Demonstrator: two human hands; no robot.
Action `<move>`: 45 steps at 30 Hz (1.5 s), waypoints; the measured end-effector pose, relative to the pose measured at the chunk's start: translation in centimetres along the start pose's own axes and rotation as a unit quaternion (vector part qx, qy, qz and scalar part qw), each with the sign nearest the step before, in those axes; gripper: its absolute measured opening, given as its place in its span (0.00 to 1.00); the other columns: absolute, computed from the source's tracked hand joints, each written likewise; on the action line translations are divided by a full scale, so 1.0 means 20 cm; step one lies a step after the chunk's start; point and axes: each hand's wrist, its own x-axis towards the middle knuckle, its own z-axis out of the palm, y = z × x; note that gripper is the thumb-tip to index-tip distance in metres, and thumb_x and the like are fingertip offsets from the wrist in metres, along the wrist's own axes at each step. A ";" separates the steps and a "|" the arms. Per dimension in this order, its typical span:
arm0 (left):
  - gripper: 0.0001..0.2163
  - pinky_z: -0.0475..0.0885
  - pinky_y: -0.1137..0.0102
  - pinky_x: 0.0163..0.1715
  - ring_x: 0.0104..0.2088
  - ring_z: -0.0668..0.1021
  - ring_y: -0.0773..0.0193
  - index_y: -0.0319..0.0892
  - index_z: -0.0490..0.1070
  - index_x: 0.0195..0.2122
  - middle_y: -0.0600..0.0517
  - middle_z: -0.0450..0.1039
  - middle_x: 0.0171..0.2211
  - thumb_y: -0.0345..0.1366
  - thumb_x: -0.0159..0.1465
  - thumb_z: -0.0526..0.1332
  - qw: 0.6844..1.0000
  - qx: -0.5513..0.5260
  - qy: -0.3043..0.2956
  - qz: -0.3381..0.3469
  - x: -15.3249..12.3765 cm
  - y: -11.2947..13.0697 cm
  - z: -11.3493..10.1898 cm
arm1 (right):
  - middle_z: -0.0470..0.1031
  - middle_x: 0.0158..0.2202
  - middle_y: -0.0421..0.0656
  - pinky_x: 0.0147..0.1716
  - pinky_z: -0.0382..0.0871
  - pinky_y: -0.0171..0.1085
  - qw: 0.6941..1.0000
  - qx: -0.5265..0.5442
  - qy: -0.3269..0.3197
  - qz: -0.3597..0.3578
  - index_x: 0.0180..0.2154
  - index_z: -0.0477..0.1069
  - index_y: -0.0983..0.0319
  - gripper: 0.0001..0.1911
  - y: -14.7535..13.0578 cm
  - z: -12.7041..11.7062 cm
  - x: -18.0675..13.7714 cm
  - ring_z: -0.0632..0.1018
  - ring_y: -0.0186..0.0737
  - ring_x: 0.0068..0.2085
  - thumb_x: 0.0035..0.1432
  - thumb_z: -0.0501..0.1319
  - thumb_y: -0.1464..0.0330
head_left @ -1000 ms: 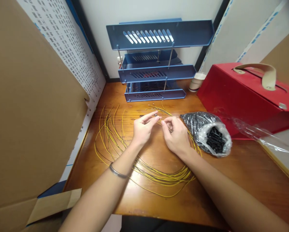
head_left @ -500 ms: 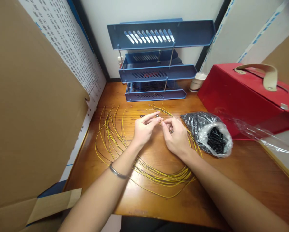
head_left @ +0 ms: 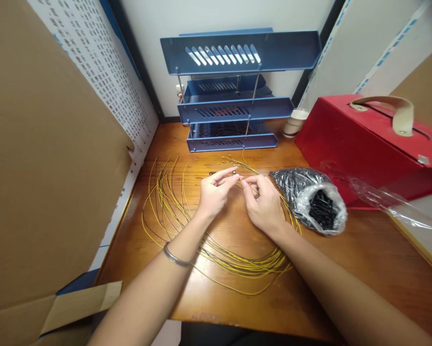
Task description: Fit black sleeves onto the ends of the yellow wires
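My left hand point(head_left: 216, 192) and my right hand point(head_left: 262, 199) meet fingertip to fingertip over the table, both pinched. Between the fingertips is something tiny; a thin yellow wire appears to run from it under my right fingers. What the left fingers grip is too small to name. A small dark piece with a shiny end point(head_left: 234, 172) shows just behind the left fingertips. The bundle of yellow and dark wires point(head_left: 245, 266) lies in a wide loop beneath my forearms, its ends fanned out at the left and gathered behind my hands.
To the right, a clear plastic bag point(head_left: 290, 180) lies open, full of small black pieces point(head_left: 322, 209). Beyond it stand a red box point(head_left: 349, 139) with a beige handle and a paper cup point(head_left: 295, 123). Blue tiered trays point(head_left: 234, 109) stand behind; a cardboard panel point(head_left: 50, 144) borders the left.
Almost nothing differs. Both hands keep the same pinch at the same place, with only a tiny shift at the fingertips.
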 end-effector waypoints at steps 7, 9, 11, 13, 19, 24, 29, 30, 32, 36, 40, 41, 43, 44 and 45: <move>0.20 0.57 0.76 0.12 0.13 0.66 0.77 0.39 0.80 0.46 0.46 0.83 0.35 0.42 0.53 0.73 0.999 0.030 0.011 0.005 0.01 -0.02 -0.01 | 0.72 0.29 0.42 0.32 0.62 0.41 1.000 -0.001 -0.003 0.004 0.35 0.68 0.59 0.05 -0.01 0.00 0.00 0.72 0.42 0.31 0.65 0.57 0.66; 0.21 0.55 0.76 0.11 0.12 0.63 0.78 0.39 0.80 0.47 0.46 0.83 0.34 0.42 0.54 0.72 0.999 0.038 0.010 -0.001 0.01 -0.03 -0.01 | 0.72 0.29 0.42 0.32 0.63 0.41 1.000 -0.003 -0.006 -0.001 0.35 0.69 0.59 0.05 -0.01 0.00 0.00 0.72 0.42 0.32 0.65 0.57 0.67; 0.20 0.56 0.76 0.11 0.12 0.63 0.78 0.38 0.80 0.47 0.46 0.83 0.35 0.42 0.55 0.71 0.999 0.043 0.002 -0.001 0.00 -0.03 -0.01 | 0.73 0.30 0.42 0.33 0.63 0.41 1.000 -0.003 -0.007 -0.004 0.35 0.69 0.59 0.05 -0.01 0.00 0.00 0.73 0.43 0.33 0.65 0.57 0.67; 0.21 0.57 0.76 0.11 0.12 0.65 0.77 0.38 0.79 0.47 0.45 0.83 0.36 0.42 0.55 0.71 0.999 0.042 -0.007 0.000 0.00 -0.02 -0.01 | 0.74 0.31 0.43 0.34 0.64 0.41 1.000 -0.002 -0.008 -0.003 0.36 0.69 0.59 0.05 0.00 0.00 0.00 0.73 0.43 0.34 0.65 0.57 0.68; 0.20 0.58 0.76 0.11 0.13 0.66 0.77 0.38 0.79 0.47 0.46 0.83 0.35 0.42 0.55 0.71 0.999 0.046 -0.008 0.005 0.00 -0.03 -0.01 | 0.75 0.31 0.43 0.33 0.65 0.40 1.000 0.013 -0.012 0.019 0.36 0.69 0.59 0.06 0.00 0.00 0.00 0.74 0.42 0.33 0.65 0.57 0.66; 0.20 0.58 0.77 0.13 0.13 0.65 0.77 0.38 0.76 0.47 0.52 0.80 0.27 0.40 0.55 0.72 0.999 0.041 -0.004 -0.001 0.01 -0.04 -0.02 | 0.71 0.25 0.39 0.31 0.62 0.39 0.999 0.014 -0.018 0.031 0.35 0.70 0.59 0.06 0.00 0.00 0.01 0.73 0.40 0.29 0.64 0.58 0.66; 0.18 0.56 0.77 0.12 0.12 0.64 0.77 0.37 0.76 0.41 0.53 0.78 0.24 0.41 0.54 0.72 0.999 0.040 -0.006 -0.005 0.01 -0.04 -0.01 | 0.71 0.25 0.39 0.31 0.61 0.38 0.999 0.014 -0.019 0.034 0.35 0.70 0.60 0.06 0.01 0.00 0.00 0.72 0.39 0.27 0.65 0.57 0.66; 0.18 0.56 0.77 0.11 0.12 0.64 0.77 0.37 0.76 0.41 0.53 0.78 0.24 0.42 0.54 0.72 0.999 0.040 -0.005 -0.005 0.01 -0.03 -0.01 | 0.71 0.25 0.39 0.31 0.61 0.38 0.999 0.014 -0.019 0.036 0.35 0.70 0.60 0.06 0.01 0.00 0.00 0.72 0.39 0.27 0.65 0.57 0.66; 0.18 0.56 0.77 0.11 0.11 0.64 0.77 0.36 0.76 0.41 0.53 0.78 0.24 0.41 0.54 0.72 0.999 0.040 -0.004 -0.007 0.01 -0.03 -0.01 | 0.71 0.25 0.38 0.31 0.61 0.38 0.999 0.012 -0.018 0.037 0.35 0.70 0.60 0.06 0.01 0.00 0.00 0.72 0.39 0.27 0.65 0.57 0.66; 0.17 0.56 0.77 0.10 0.11 0.64 0.77 0.35 0.76 0.42 0.53 0.78 0.25 0.39 0.55 0.71 0.999 0.039 -0.008 -0.008 0.00 -0.03 -0.01 | 0.72 0.25 0.39 0.32 0.61 0.39 0.999 0.007 -0.017 0.031 0.35 0.70 0.61 0.07 0.00 0.00 0.00 0.72 0.39 0.27 0.65 0.57 0.66; 0.18 0.56 0.78 0.11 0.11 0.64 0.78 0.36 0.75 0.47 0.53 0.78 0.25 0.38 0.57 0.70 0.999 0.040 -0.010 -0.002 0.01 -0.04 -0.01 | 0.72 0.25 0.39 0.32 0.61 0.39 0.999 0.007 -0.017 0.029 0.35 0.71 0.61 0.07 0.00 0.00 0.00 0.72 0.39 0.27 0.65 0.58 0.65; 0.18 0.56 0.78 0.11 0.11 0.64 0.78 0.36 0.75 0.48 0.54 0.78 0.25 0.38 0.57 0.69 0.999 0.040 -0.010 -0.001 0.01 -0.04 -0.01 | 0.72 0.25 0.39 0.32 0.61 0.39 0.999 0.007 -0.017 0.030 0.35 0.71 0.61 0.07 0.00 0.00 0.00 0.72 0.39 0.27 0.65 0.58 0.65; 0.18 0.56 0.78 0.11 0.11 0.63 0.78 0.36 0.76 0.48 0.53 0.79 0.26 0.38 0.58 0.69 0.999 0.041 -0.013 0.002 0.01 -0.04 -0.01 | 0.72 0.25 0.39 0.32 0.61 0.39 0.999 0.006 -0.017 0.032 0.35 0.71 0.61 0.07 0.00 0.00 0.00 0.72 0.39 0.27 0.65 0.58 0.65; 0.17 0.56 0.78 0.11 0.11 0.63 0.78 0.36 0.76 0.47 0.53 0.79 0.26 0.38 0.58 0.69 0.999 0.042 -0.015 0.003 0.01 -0.04 -0.01 | 0.71 0.24 0.38 0.32 0.61 0.39 0.999 0.006 -0.017 0.033 0.35 0.71 0.61 0.07 0.00 0.00 0.00 0.72 0.39 0.27 0.65 0.58 0.66; 0.17 0.56 0.78 0.10 0.11 0.63 0.78 0.36 0.77 0.46 0.53 0.79 0.26 0.38 0.58 0.69 0.999 0.043 -0.017 0.004 0.01 -0.04 -0.01 | 0.71 0.24 0.38 0.32 0.60 0.38 0.999 0.005 -0.017 0.035 0.35 0.71 0.61 0.07 0.00 0.00 0.00 0.71 0.39 0.27 0.65 0.58 0.66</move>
